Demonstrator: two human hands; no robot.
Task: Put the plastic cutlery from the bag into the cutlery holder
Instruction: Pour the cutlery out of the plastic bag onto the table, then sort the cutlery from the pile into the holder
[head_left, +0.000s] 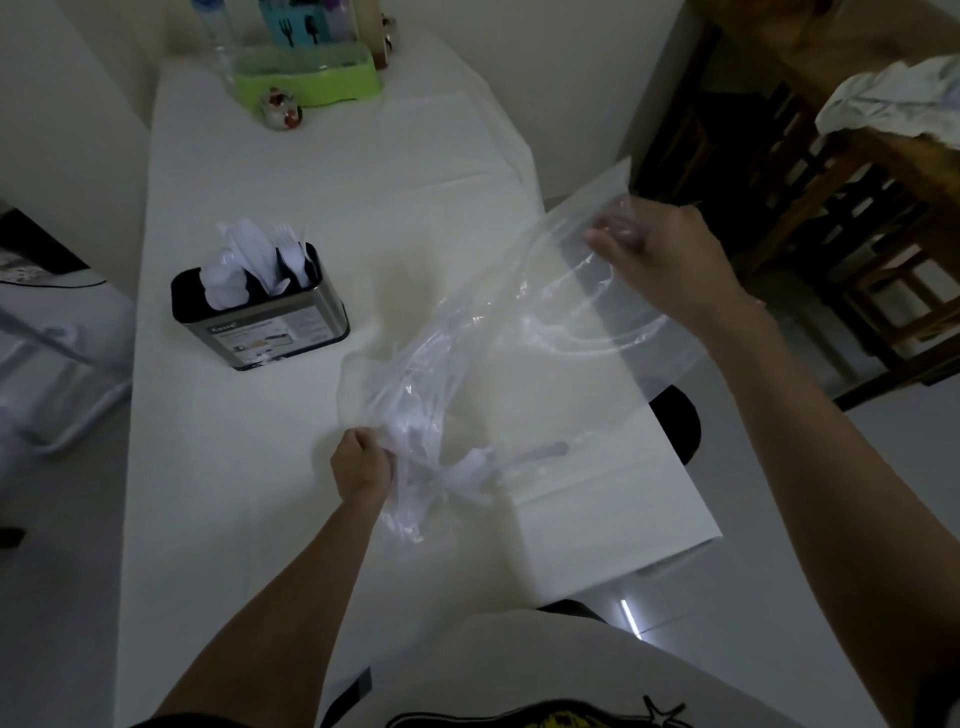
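Note:
A large clear plastic bag (524, 332) hangs stretched above the white table (311, 208). My left hand (358, 465) grips its bunched lower end, where several white plastic cutlery pieces (462, 467) lie inside. Up at the right, my right hand (649, 252) pinches the bag's upper edge. To the left stands the black and steel cutlery holder (265, 317), with white forks, knives and spoons (254, 265) upright in its compartments.
At the far end of the table stand a green tray (311, 78) with a blue box in it, a clear bottle (215, 31) and a small figurine (280, 109). Wooden chairs (831, 234) are on the right. A clear rack (57, 364) sits left of the table.

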